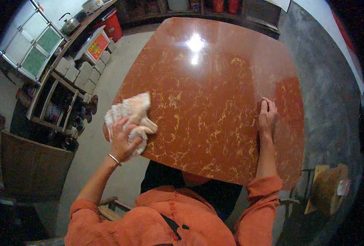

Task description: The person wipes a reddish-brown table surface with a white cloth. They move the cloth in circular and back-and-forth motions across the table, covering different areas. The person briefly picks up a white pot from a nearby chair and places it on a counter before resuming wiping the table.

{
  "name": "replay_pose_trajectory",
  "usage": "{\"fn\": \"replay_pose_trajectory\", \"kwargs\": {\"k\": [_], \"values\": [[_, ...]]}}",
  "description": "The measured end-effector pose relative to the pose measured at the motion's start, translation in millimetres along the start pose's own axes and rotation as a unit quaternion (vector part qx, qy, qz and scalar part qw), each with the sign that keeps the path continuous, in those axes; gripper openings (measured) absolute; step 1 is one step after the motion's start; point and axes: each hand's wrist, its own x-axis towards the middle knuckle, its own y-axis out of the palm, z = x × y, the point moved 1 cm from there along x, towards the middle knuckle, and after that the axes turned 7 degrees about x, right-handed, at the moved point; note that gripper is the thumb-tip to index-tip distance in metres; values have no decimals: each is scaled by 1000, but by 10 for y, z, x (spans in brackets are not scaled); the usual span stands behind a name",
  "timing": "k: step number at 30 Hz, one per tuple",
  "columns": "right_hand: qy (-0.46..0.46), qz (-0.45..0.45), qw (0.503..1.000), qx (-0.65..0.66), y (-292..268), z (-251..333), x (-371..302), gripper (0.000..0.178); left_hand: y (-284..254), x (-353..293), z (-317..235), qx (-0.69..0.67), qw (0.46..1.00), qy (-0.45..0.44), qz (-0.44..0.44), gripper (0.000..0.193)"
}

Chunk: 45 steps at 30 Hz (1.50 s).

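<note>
A crumpled white and pale orange cloth (133,110) lies at the left edge of a glossy reddish-brown table (206,110) with yellow marbling. My left hand (123,139), a silver bangle at its wrist, grips the near side of the cloth and presses it on the tabletop. Part of the cloth bunches up beside the thumb. Toward the right side of the table, my right hand (268,114) rests on the surface with its fingers curled together. Nothing shows in those fingers.
A wooden shelf with a metal kettle (70,24) runs along the left wall, near a red bucket (112,25) and stacked pale blocks (83,76). Shoes (92,107) stand on the floor. At the lower right is a chair-like thing with a brown back (328,188).
</note>
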Motion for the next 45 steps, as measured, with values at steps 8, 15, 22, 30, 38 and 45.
{"fn": "replay_pose_trajectory", "kwargs": {"k": [8, 15, 22, 30, 38, 45], "values": [[2, 14, 1000, -4, 56, -44, 18, 27, 576, 857, -17, 27, 998, -52, -2, 46], [-8, -7, 1000, 26, 35, -102, -43, 25, 330, 359, -1186, -106, 964, 229, 85, 49], [11, 4, 1000, 2, -1, -15, -47, 26, 173, 281, -502, -135, 973, 160, 95, 46], [16, 6, 999, 38, 80, -55, -31, 24, 908, 1662, -178, -67, 998, -2, 6, 46], [-5, -7, 1000, 17, -8, -67, -57, 24, 560, 889, -1349, -169, 938, 299, 51, 48], [0, -3, 1000, -6, 43, 62, -47, 24, 292, 516, -599, -138, 951, 241, 132, 44]]}}
